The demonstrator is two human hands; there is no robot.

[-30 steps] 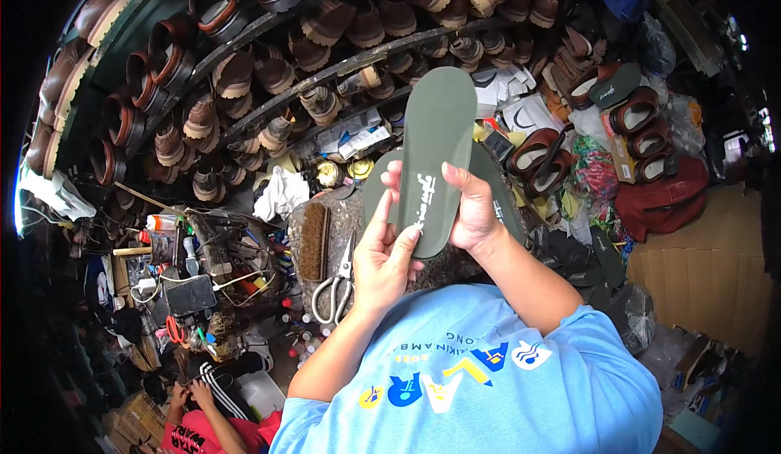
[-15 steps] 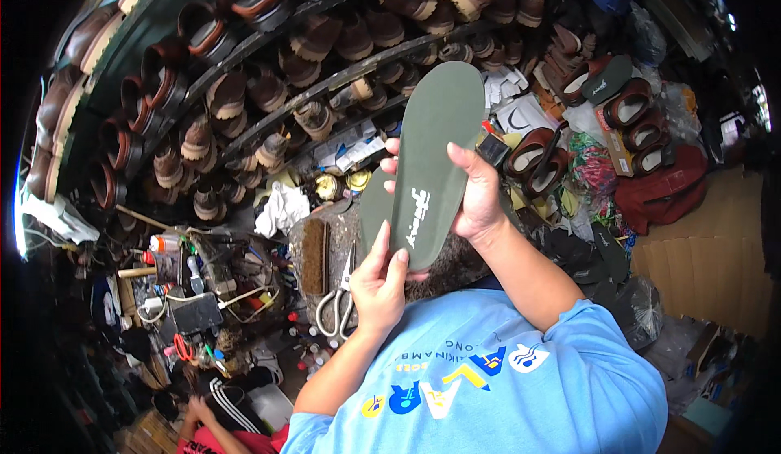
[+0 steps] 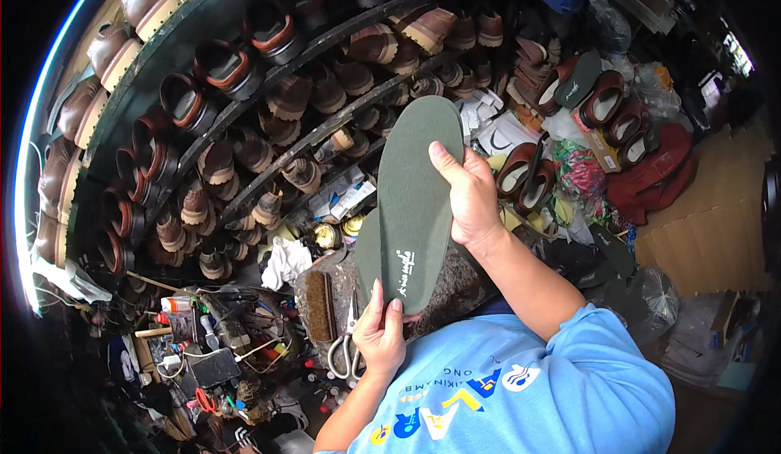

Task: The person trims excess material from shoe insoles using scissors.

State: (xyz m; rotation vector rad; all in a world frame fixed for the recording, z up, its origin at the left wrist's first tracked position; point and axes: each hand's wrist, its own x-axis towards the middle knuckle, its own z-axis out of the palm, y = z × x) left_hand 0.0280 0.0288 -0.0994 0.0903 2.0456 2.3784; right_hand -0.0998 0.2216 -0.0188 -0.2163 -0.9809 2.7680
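Observation:
A dark green shoe insole (image 3: 416, 185) with white lettering near its heel is held up in front of my chest. My left hand (image 3: 381, 336) pinches the heel end between thumb and fingers. My right hand (image 3: 473, 198) grips the right edge of the forefoot, thumb on the top face and fingers hidden behind. Part of another green insole (image 3: 368, 246) shows behind its left edge. Below, scissors with pale handles (image 3: 346, 352) and a brown brush (image 3: 318, 306) lie on a rough stone-like block (image 3: 455, 287).
Racks with several brown shoes (image 3: 289, 100) curve across the far left. Finished-looking brown shoes (image 3: 525, 176), plastic bags and a dark red cloth (image 3: 651, 181) pile up at right, beside cardboard (image 3: 700, 218). A white crumpled cloth (image 3: 286, 263) and cluttered tools with red-handled scissors (image 3: 205, 401) sit left.
The view has shifted. The held insole now appears lower and a little to the left, with both hands still on it. The co-worker's hands at lower left have left the view.

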